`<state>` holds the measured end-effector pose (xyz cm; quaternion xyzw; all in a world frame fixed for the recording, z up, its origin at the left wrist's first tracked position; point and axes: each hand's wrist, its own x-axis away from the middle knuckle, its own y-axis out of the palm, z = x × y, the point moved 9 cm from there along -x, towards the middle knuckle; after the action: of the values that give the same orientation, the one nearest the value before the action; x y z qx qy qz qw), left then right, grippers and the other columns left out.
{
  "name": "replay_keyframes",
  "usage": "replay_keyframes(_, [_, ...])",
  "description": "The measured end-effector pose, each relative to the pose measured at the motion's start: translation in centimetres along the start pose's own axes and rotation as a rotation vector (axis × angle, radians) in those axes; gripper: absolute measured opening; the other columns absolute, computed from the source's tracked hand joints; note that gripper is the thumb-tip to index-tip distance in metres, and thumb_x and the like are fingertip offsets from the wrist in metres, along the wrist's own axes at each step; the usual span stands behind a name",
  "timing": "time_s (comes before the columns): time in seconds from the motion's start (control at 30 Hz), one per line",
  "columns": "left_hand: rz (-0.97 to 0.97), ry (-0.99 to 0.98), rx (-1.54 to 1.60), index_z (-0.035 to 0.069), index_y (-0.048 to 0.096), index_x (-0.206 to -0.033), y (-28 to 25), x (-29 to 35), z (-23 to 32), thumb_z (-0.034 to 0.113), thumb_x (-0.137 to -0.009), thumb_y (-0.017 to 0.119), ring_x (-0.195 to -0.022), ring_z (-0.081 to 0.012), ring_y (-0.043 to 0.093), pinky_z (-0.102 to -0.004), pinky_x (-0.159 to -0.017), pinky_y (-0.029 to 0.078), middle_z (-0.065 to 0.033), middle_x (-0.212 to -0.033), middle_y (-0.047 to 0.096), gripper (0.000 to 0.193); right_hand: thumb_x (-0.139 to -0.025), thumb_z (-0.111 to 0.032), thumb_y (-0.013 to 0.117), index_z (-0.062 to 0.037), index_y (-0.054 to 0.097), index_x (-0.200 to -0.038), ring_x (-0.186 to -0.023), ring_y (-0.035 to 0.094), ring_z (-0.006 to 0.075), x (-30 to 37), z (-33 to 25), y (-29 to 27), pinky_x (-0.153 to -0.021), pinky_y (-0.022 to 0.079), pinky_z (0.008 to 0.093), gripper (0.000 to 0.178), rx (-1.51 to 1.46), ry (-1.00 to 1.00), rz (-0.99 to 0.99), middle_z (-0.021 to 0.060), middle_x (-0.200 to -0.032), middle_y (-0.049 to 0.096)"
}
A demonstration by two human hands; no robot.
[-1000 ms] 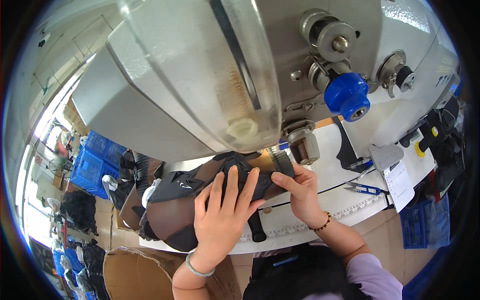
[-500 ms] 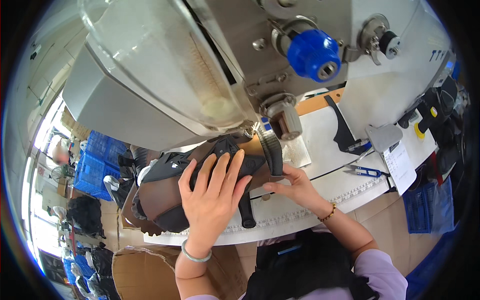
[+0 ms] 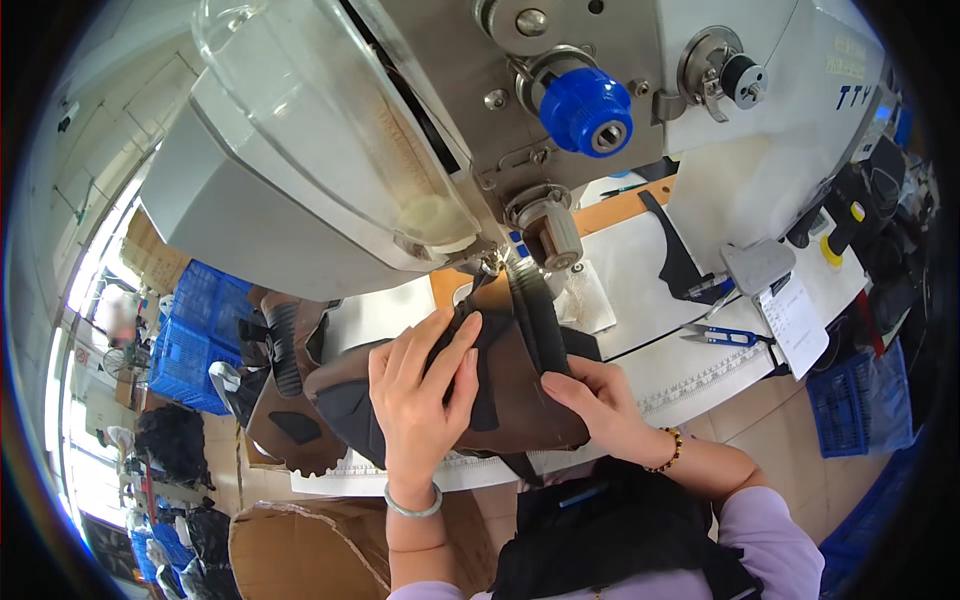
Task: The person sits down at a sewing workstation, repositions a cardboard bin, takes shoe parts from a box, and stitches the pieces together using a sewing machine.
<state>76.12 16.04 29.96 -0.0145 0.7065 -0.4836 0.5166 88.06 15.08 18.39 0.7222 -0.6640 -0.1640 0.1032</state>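
Note:
A brown and black sewn piece (image 3: 515,395) with a black ribbed strip (image 3: 538,315) lies under the head of a sewing machine (image 3: 330,170). Its upper end meets the needle area (image 3: 492,262), where the small parts are hard to make out. My left hand (image 3: 425,390) presses on the piece, fingers close together and bent over a black fold, thumb tucked near them. At the strip's near end, my right hand (image 3: 605,405) grips the piece's right edge, thumb on top and the other fingers partly hidden beneath.
Blue-handled thread snips (image 3: 725,335), a printed paper slip (image 3: 797,325) and a curved black piece (image 3: 675,250) lie on the white table (image 3: 625,340). More brown and black pieces (image 3: 290,400) hang over the left edge. Below stands a cardboard box (image 3: 300,550); blue crates (image 3: 195,340) flank the table.
The sewn piece has been turned and spread, showing more brown near me. My left fingers have drawn together over a fold, and my right hand has taken hold of its edge.

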Motion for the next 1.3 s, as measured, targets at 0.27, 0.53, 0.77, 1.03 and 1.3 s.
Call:
replay_keyframes(0.27, [0.061, -0.036, -0.078, 0.01, 0.065, -0.102, 0.1, -0.1, 1.1, 0.007, -0.073, 0.064, -0.091, -0.0225, 0.057, -0.0334, -0.08, 0.04, -0.0073, -0.102, 0.061, 0.029, -0.091, -0.019, 0.053, 0.0009, 0.056, -0.108, -0.08, 0.05, 0.0018, -4.1, -1.5, -0.3, -0.07, 0.043, 0.0182, 0.026, -0.061, 0.017, -0.188, -0.004, -0.088, 0.058])
replay_keyframes(0.53, [0.075, -0.07, -0.054, 0.008, 0.065, -0.102, -0.4, 0.0, 1.3, 0.006, -0.075, 0.061, -0.09, -0.0215, 0.057, -0.0327, -0.081, 0.04, -0.0069, -0.107, 0.062, 0.027, -0.084, -0.006, 0.062, 0.0004, 0.056, -0.1, -0.076, 0.049, 0.0008, -5.0, -2.5, -0.7, -0.065, 0.043, 0.0181, 0.018, -0.023, -0.099, -0.138, -0.0028, -0.085, 0.057])
replay_keyframes(0.77, [0.039, -0.035, -0.085, 0.01, 0.064, -0.106, 0.0, 0.0, 1.7, 0.01, -0.076, 0.064, -0.095, -0.021, 0.057, -0.033, -0.082, 0.039, -0.0074, -0.108, 0.06, 0.029, -0.081, 0.002, 0.058, 0.002, 0.056, -0.096, -0.074, 0.048, 0.0009, -5.2, -3.1, -0.5, -0.063, 0.042, 0.018, 0.015, 0.061, -0.145, -0.21, -0.0031, -0.082, 0.055])
replay_keyframes(1.03, [-0.016, 0.025, -0.16, 0.013, 0.062, -0.11, 0.5, 0.4, 2.1, 0.014, -0.076, 0.065, -0.102, -0.0231, 0.054, -0.0356, -0.083, 0.038, -0.01, -0.114, 0.056, 0.034, -0.083, -0.008, 0.06, 0.0019, 0.057, -0.108, -0.079, 0.052, 0.0034, -5.1, -3.5, -0.3, -0.071, 0.043, 0.0186, 0.026, -0.018, -0.012, -0.252, -0.0012, -0.09, 0.059])
replay_keyframes(1.3, [0.021, 0.013, -0.156, 0.01, 0.064, -0.105, 0.0, 0.3, 2.5, 0.008, -0.076, 0.063, -0.098, -0.0234, 0.056, -0.0353, -0.082, 0.038, -0.0088, -0.11, 0.059, 0.029, -0.084, -0.011, 0.063, 0.0014, 0.057, -0.112, -0.086, 0.055, 0.005, -5.9, -2.5, 0.7, -0.076, 0.045, 0.02, 0.031, -0.077, -0.034, -0.198, 0.003, -0.098, 0.063])
